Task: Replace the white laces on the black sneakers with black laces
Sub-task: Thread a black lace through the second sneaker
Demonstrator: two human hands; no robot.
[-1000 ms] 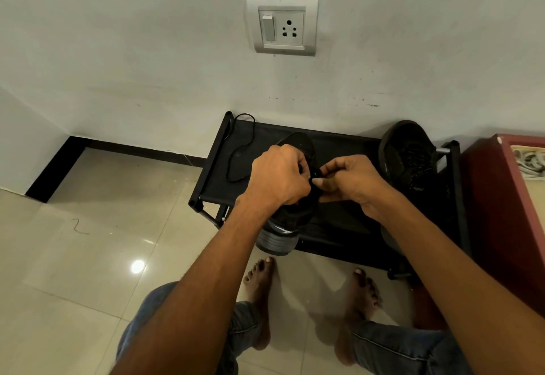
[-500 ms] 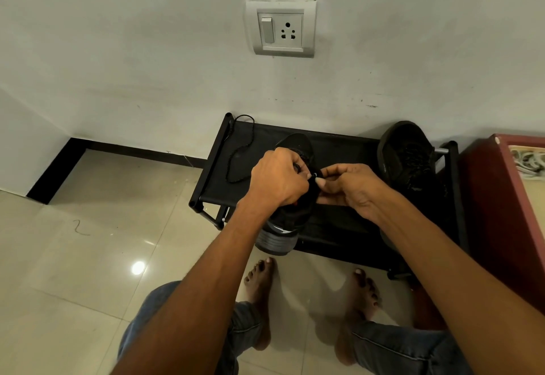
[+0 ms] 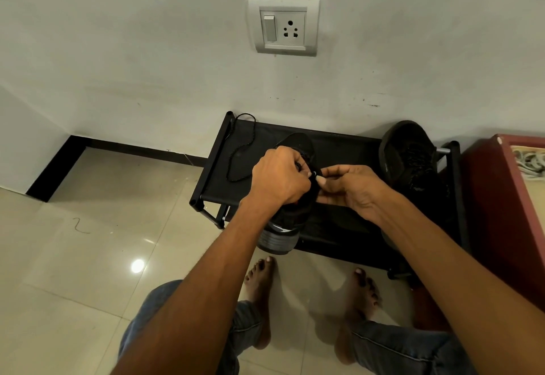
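Here, a black sneaker (image 3: 290, 212) is held at the centre of the frame, its grey heel hanging over the front edge of a low black rack (image 3: 339, 150) and its toe pointing toward the wall. The left hand (image 3: 277, 178) is curled over the top of the shoe, its fingers bent around the lacing area. The right hand (image 3: 351, 188) is brought in from the right, and a black lace tip (image 3: 315, 174) is pinched between its thumb and forefinger, just beside the fingers of the left hand. Whether the left fingers are also clamped on the lace cannot be told, since they are hidden against the dark shoe. A loose black lace (image 3: 240, 150) is seen lying in a loop on the left part of the rack. A second black sneaker (image 3: 410, 156) is propped on the right end of the rack, well apart from the hands. A switch and socket plate (image 3: 283, 26) is fixed to the wall in the upper centre. A red box (image 3: 501, 206) is seen at the right edge. 2 bare feet rest on the tiled floor (image 3: 88, 256) in the lower centre.
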